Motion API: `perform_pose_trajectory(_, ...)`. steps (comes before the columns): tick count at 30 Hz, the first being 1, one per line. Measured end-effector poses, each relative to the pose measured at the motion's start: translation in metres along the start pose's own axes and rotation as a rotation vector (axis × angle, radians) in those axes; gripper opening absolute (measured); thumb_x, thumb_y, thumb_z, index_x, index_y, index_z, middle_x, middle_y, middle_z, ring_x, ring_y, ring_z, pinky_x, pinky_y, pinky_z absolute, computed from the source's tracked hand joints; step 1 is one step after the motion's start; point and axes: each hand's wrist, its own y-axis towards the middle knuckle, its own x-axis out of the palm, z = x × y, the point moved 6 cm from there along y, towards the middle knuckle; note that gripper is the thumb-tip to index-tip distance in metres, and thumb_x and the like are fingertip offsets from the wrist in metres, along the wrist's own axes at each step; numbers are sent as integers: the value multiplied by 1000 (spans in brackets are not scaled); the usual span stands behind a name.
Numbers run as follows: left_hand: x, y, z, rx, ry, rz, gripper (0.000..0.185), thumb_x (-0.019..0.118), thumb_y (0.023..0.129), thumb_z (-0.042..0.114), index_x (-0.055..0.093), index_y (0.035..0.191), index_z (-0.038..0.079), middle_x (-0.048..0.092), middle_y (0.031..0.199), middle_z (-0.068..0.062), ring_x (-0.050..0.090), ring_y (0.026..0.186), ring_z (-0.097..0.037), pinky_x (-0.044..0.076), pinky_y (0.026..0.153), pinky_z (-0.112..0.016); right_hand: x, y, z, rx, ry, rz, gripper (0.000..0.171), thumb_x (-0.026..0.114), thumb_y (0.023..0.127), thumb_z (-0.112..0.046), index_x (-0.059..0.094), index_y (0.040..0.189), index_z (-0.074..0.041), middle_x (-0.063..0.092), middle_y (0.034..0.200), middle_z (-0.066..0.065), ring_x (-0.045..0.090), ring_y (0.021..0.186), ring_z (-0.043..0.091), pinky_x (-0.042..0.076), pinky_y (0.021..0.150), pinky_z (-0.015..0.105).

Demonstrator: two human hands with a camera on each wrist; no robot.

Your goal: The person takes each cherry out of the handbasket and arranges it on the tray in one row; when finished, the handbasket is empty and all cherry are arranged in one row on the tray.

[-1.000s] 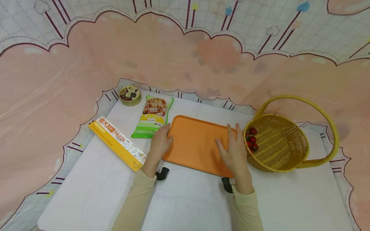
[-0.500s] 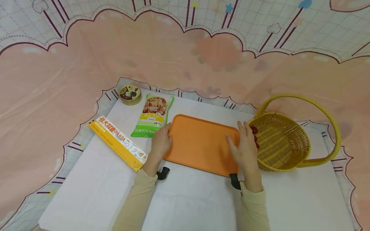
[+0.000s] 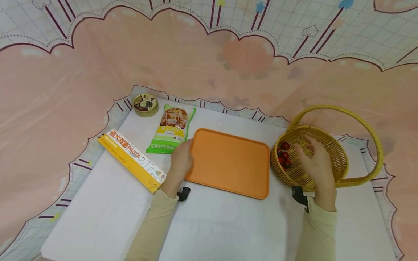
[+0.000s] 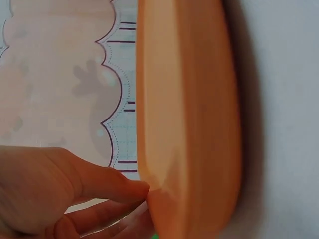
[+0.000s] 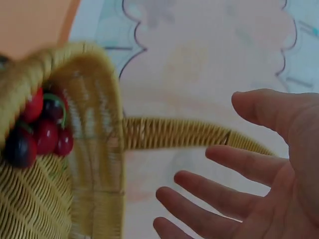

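Observation:
An orange tray [image 3: 230,162] lies flat on the white table top. My left hand [image 3: 181,161] rests against its left edge, the fingertips touching the rim [image 4: 149,189]. My right hand [image 3: 315,162] hovers over the yellow wicker basket [image 3: 339,163], fingers spread and holding nothing [image 5: 234,189]. A bunch of red cherries [image 3: 284,154] lies against the basket's left wall, a little left of that hand [image 5: 40,132].
A green snack pouch [image 3: 170,129], a round tin [image 3: 145,104] and a long yellow pasta box [image 3: 132,159] lie left of the tray. The basket's hoop handle [image 3: 365,127] arches over its right side. A pink patterned cloth surrounds the white table [image 3: 228,224].
My right hand left the tray's right edge and moved right over the basket, uncovering the cherries. The left hand stayed at the tray's left edge.

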Motion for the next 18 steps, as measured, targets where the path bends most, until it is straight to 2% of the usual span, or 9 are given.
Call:
perform_pose_trajectory(5, -3, 4, -9, -41, -126, -22, 52, 54, 81, -11, 59, 132, -2, 68, 107, -20, 64, 96, -35, 50, 82, -48, -1, 5, 21, 64, 6, -113, 62, 48, 102, -34, 36, 147, 6, 40, 142, 36, 43, 123, 57, 41, 92, 66)
perform_pose_trajectory(10, -2, 7, -16, -71, -197, -63, 53, 56, 81, -11, 59, 133, -1, 68, 104, -19, 62, 88, -31, 50, 79, -44, 13, 10, 35, 82, -65, -272, 54, 48, 102, -23, 40, 141, 14, 43, 135, 41, 48, 117, 56, 44, 91, 62)
perform_pose_trajectory(14, -2, 7, -17, -61, -215, -84, 55, 57, 79, -11, 57, 134, -2, 66, 104, -20, 61, 86, -30, 50, 78, -42, 26, 11, 41, 106, -81, -325, 49, 51, 99, -16, 44, 135, 18, 49, 127, 43, 54, 110, 53, 49, 85, 56)
perform_pose_trajectory(18, -2, 9, -18, -46, -234, -102, 57, 57, 78, -11, 57, 135, -2, 65, 104, -19, 61, 86, -28, 50, 78, -40, 34, 10, 47, 155, -80, -329, 47, 54, 97, -15, 49, 131, 17, 54, 121, 42, 57, 105, 50, 50, 81, 51)
